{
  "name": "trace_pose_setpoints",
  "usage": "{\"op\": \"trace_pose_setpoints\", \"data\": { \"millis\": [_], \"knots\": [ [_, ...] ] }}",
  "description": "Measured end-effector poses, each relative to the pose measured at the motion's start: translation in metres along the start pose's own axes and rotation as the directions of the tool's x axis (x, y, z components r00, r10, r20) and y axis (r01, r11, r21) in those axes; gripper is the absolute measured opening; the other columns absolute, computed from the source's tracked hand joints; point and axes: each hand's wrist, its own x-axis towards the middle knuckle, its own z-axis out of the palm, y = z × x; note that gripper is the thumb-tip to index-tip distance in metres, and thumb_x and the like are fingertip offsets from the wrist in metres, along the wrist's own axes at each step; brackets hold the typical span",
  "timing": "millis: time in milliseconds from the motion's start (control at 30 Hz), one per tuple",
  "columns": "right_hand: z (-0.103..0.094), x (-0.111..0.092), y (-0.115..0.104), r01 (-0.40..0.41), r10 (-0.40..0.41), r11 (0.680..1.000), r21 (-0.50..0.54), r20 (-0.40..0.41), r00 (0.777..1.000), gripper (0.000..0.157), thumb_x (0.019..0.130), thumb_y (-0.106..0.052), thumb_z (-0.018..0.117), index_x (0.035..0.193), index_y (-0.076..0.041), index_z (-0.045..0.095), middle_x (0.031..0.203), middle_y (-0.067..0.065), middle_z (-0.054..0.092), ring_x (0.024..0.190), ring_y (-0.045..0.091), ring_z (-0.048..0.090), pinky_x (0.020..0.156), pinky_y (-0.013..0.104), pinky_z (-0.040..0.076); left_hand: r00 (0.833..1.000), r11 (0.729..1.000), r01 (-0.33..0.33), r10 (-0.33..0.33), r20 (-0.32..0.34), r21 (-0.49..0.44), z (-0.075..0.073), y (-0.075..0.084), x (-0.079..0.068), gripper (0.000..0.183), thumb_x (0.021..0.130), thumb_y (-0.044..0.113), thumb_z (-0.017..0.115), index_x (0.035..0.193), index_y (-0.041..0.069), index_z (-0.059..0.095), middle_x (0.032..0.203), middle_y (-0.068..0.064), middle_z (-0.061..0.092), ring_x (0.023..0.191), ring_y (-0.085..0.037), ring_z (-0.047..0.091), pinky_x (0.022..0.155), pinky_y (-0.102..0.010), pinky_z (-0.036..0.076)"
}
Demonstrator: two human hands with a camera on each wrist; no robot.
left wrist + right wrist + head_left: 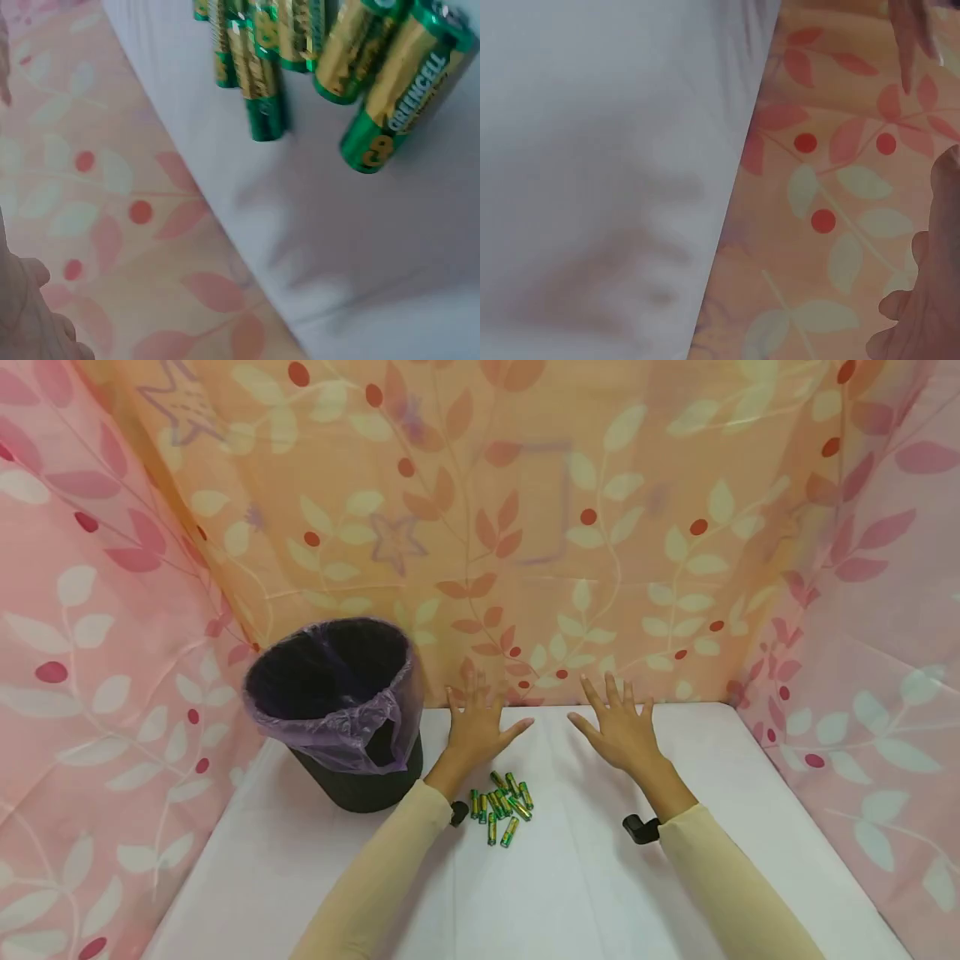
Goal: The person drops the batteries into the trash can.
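Observation:
Several green and gold batteries [502,804] lie in a loose pile on the white table, and the left wrist view shows one battery [409,90] close up with its lettering. My left hand [476,731] is held out beyond the pile, fingers spread and straight, holding nothing. To the right, my right hand [622,731] is spread in the same way near the table's far edge, also holding nothing. Only part of the right hand [930,285] enters the right wrist view, above its shadow on the cloth.
A black bin [337,781] with a purple plastic liner [337,735] stands on the table, left of my left hand. Patterned curtains [480,527] enclose the white table [570,893] at the back and both sides. Each wrist carries a black band.

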Motion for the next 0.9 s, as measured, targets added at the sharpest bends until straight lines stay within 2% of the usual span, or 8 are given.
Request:
{"op": "trace_pose_setpoints", "data": {
  "millis": [100, 200, 300, 433, 600, 733, 833, 900],
  "knots": [
    [0.001, -0.006, -0.004, 0.008, -0.009, 0.998, 0.056, 0.03, 0.999, 0.077, 0.089, -0.072, 0.026, 0.152, -0.033, 0.006, 0.157, 0.016, 0.005, 0.14, 0.045, -0.001, 0.1, 0.073, -0.009, 0.999, 0.998, -0.053, 0.053, 0.01, -0.015, -0.019, 0.008, -0.012, 0.095, 0.078, 0.084, 0.017, 0.153, 0.026, 0.011, 0.157, -0.015, -0.004, 0.143, -0.031, -0.009, 0.107, -0.064, -0.006],
    [0.0, -0.012, -0.007, 0.028, -0.036, 0.992, 0.126, 0.063, 0.997, 0.076, 0.09, -0.069, 0.029, 0.152, -0.031, 0.006, 0.157, 0.015, 0.006, 0.14, 0.045, 0.007, 0.102, 0.073, -0.002, 0.993, 0.992, -0.115, 0.115, 0.0, -0.047, -0.044, 0.018, -0.026, 0.088, 0.081, 0.081, 0.02, 0.152, 0.029, 0.01, 0.158, -0.012, -0.001, 0.144, -0.028, -0.001, 0.111, -0.06, 0.003],
    [0.001, -0.019, -0.009, 0.048, -0.063, 0.984, 0.17, 0.079, 0.995, 0.076, 0.091, -0.067, 0.031, 0.152, -0.03, 0.007, 0.156, 0.017, 0.01, 0.139, 0.045, 0.016, 0.103, 0.071, 0.01, 0.982, 0.981, -0.189, 0.187, -0.04, -0.036, -0.068, 0.026, -0.039, 0.082, 0.086, 0.075, 0.025, 0.152, 0.032, 0.001, 0.158, -0.011, 0.001, 0.143, -0.026, 0.013, 0.111, -0.056, 0.015],
    [0.0, -0.031, -0.013, 0.06, -0.085, 0.976, 0.211, 0.114, 0.99, 0.075, 0.092, -0.063, 0.036, 0.152, -0.029, 0.007, 0.155, 0.016, 0.015, 0.137, 0.042, 0.023, 0.1, 0.068, 0.025, 0.959, 0.964, -0.265, 0.264, -0.106, 0.01, -0.095, 0.029, -0.054, 0.076, 0.091, 0.066, 0.03, 0.151, 0.033, -0.003, 0.156, -0.013, 0.013, 0.138, -0.028, 0.03, 0.109, -0.052, 0.026],
    [-0.003, -0.044, -0.025, 0.103, -0.146, 0.961, 0.257, 0.152, 0.978, 0.075, 0.092, -0.059, 0.042, 0.152, -0.025, 0.013, 0.153, 0.011, 0.025, 0.136, 0.035, 0.031, 0.102, 0.061, 0.031, 0.927, 0.946, -0.326, 0.319, -0.198, 0.001, -0.129, 0.024, -0.075, 0.071, 0.094, 0.059, 0.036, 0.152, 0.031, 0.004, 0.152, -0.013, 0.028, 0.131, -0.028, 0.042, 0.104, -0.046, 0.037],
    [-0.001, -0.052, -0.034, 0.146, -0.187, 0.953, 0.266, 0.135, 0.973, 0.071, 0.092, -0.055, 0.046, 0.151, -0.021, 0.024, 0.149, 0.008, 0.036, 0.132, 0.031, 0.039, 0.102, 0.055, 0.035, 0.894, 0.929, -0.369, 0.346, -0.284, -0.03, -0.156, 0.018, -0.089, 0.067, 0.095, 0.054, 0.04, 0.152, 0.026, 0.017, 0.152, -0.01, 0.028, 0.131, -0.026, 0.042, 0.102, -0.044, 0.041],
    [0.003, -0.057, -0.04, 0.165, -0.2, 0.949, 0.267, 0.11, 0.974, 0.065, 0.093, -0.05, 0.051, 0.147, -0.018, 0.034, 0.143, 0.007, 0.045, 0.127, 0.029, 0.046, 0.1, 0.052, 0.039, 0.869, 0.921, -0.388, 0.351, -0.348, -0.038, -0.176, 0.011, -0.097, 0.065, 0.095, 0.052, 0.041, 0.151, 0.023, 0.024, 0.153, -0.008, 0.027, 0.135, -0.025, 0.037, 0.104, -0.044, 0.038],
    [0.008, -0.061, -0.044, 0.174, -0.207, 0.947, 0.27, 0.097, 0.973, 0.061, 0.092, -0.049, 0.052, 0.144, -0.017, 0.041, 0.139, 0.007, 0.05, 0.124, 0.028, 0.05, 0.098, 0.051, 0.041, 0.859, 0.923, -0.384, 0.342, -0.382, -0.037, -0.189, 0.003, -0.102, 0.064, 0.096, 0.051, 0.041, 0.15, 0.022, 0.025, 0.153, -0.008, 0.027, 0.136, -0.025, 0.034, 0.105, -0.045, 0.037]
  ]
}}
